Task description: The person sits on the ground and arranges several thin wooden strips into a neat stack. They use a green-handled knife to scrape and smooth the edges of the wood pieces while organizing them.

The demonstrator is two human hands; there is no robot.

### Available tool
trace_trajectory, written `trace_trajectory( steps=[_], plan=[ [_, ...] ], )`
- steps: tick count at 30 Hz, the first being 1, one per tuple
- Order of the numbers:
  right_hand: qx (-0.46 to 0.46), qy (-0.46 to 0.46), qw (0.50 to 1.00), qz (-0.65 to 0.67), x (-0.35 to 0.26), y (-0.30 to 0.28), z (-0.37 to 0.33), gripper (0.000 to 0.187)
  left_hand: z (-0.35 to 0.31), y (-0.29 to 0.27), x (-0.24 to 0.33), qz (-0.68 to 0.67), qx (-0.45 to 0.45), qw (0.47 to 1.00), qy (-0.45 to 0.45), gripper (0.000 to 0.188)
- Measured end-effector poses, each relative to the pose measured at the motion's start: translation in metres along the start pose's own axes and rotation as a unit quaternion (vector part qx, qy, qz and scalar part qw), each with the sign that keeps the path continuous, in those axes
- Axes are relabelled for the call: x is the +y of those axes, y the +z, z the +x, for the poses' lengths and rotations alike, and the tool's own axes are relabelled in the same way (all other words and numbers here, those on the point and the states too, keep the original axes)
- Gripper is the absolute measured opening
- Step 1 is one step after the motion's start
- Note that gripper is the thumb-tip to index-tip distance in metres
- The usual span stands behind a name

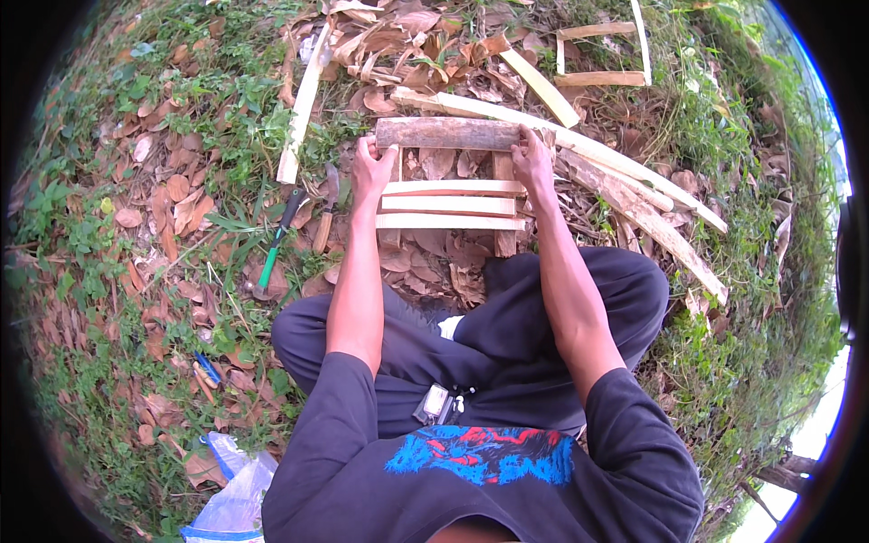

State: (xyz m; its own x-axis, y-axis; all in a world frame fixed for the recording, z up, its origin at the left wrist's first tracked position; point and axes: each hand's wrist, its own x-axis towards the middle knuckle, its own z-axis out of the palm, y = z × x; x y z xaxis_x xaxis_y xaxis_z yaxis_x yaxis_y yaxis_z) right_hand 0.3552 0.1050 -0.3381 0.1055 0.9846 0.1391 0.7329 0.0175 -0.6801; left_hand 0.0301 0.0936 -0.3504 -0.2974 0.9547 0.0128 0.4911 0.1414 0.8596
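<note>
- The person sits on the ground (136, 271), which is covered with dry leaves and grass, with legs in dark trousers folded.
- A small wooden frame (450, 206) lies on the ground just beyond the knees. It has two upright pieces and three pale slats across them.
- A darker, rough wooden bar (448, 134) lies across the far end of the frame.
- The left hand (371, 167) is closed around the left end of the bar, fingers curled over it.
- The right hand (532, 163) is closed in the same way around the right end of the bar.
- To the left of the frame, a tool with a green handle (274, 253) lies on the leaves, and a knife with a wooden handle (327, 213) lies just beside it.
- A long pale slat (303, 104) lies further left, pointing away.
- Several long split strips of wood (625, 181) lie to the right, running from far left to near right.
- Another small pale frame (602, 54) lies far on the right side.
- A plastic bag (231, 498) lies near, at the lower left.
</note>
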Motion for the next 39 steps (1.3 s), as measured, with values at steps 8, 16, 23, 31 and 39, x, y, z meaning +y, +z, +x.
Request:
trace_trajectory(
  steps=[8,16,23,31,39],
  plan=[
    [0.044,-0.003,0.999,-0.009,-0.006,-0.007,-0.002,0.047,-0.008,-0.002,0.009,-0.056,0.051,0.997,-0.015,0.056],
    [0.11,0.013,0.992,-0.065,-0.001,-0.035,0.039,0.035,-0.009,-0.017,0.017,-0.041,0.084,0.994,-0.058,0.056],
    [0.085,-0.037,0.971,-0.222,0.033,-0.037,0.093,0.041,-0.006,-0.017,0.006,-0.063,0.089,0.992,-0.067,0.051],
    [0.034,0.017,0.947,-0.319,0.059,-0.041,0.124,0.038,0.002,-0.014,0.001,-0.112,0.07,0.99,-0.043,0.041],
    [0.036,-0.004,0.977,-0.211,0.046,-0.109,0.113,0.036,-0.004,-0.024,0.023,-0.176,0.053,0.981,-0.067,0.032]
  ],
)
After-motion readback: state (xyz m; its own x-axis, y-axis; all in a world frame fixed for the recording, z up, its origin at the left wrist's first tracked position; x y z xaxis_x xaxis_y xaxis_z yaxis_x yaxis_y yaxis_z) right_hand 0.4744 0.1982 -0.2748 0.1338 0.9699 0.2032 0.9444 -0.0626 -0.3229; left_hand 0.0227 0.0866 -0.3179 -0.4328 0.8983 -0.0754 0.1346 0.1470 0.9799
